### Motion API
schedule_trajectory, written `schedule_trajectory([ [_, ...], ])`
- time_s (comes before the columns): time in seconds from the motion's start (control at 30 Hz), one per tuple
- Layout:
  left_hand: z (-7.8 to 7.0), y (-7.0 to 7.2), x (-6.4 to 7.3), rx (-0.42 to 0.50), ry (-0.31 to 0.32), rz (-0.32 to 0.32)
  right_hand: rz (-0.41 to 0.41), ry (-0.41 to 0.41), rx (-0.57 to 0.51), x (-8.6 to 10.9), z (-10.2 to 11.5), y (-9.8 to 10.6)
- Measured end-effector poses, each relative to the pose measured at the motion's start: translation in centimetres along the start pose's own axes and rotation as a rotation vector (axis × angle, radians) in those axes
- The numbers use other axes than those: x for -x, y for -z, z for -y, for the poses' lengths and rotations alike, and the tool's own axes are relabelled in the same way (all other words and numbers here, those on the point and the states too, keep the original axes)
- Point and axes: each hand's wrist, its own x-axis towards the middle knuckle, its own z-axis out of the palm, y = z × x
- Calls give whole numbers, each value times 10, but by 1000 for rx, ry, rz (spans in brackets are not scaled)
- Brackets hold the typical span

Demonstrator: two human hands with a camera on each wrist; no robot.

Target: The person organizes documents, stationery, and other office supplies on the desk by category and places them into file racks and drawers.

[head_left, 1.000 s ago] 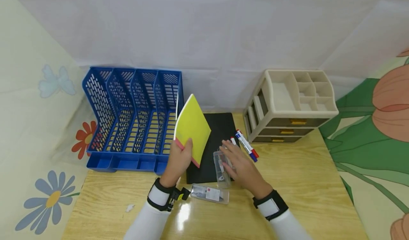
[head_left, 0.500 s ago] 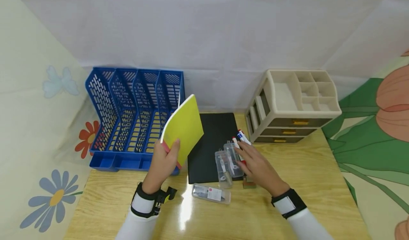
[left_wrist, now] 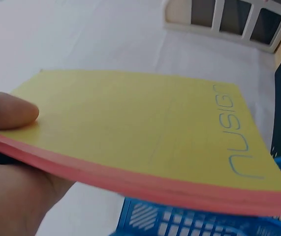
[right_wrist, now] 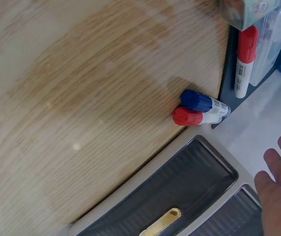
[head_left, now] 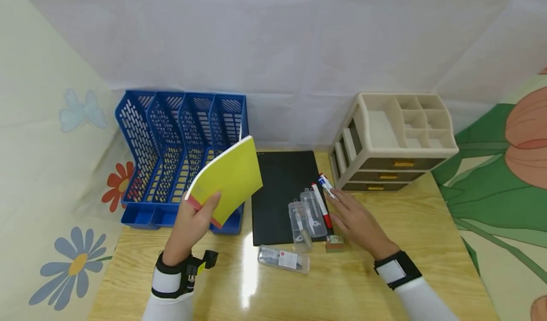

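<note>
My left hand [head_left: 190, 228] grips a yellow notebook [head_left: 232, 176] by its pink spine, thumb on the cover. It holds the notebook tilted in front of the blue file rack [head_left: 141, 212]; in the left wrist view the cover shows blue lettering. My right hand [head_left: 359, 223], fingers loosely extended, hovers by the markers and holds nothing. Its fingertips overlap the lower ends of the paired markers [head_left: 326, 182] in the head view. A red-capped white marker [head_left: 321, 204] lies just left of them, beside two clear plastic cases [head_left: 299, 226] on a black board [head_left: 278, 183].
A small box [head_left: 334, 243] sits at the black board's lower right corner. Nearer me lies another clear case [head_left: 283, 259] with a white label. At the back right stands a cream drawer organizer [head_left: 406, 121] with open compartments on top. A white sheet hangs behind everything.
My left hand has carried the notebook left and toward me, uncovering more of the black board. The right hand has shifted right, off the clear cases, revealing the small box.
</note>
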Motion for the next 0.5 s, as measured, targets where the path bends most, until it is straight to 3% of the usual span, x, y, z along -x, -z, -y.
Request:
schedule_trajectory([
  [0.17,-3,17,4,-23,71,-31,-5,-15,-12,3,-2,0],
  [0.4,-1,31,7,-49,50,-67,-24,-13,-22,11,-3,-3],
  [0.5,0,34,6,-95,74,-80,-24,-20,-13,15,-4,-4],
])
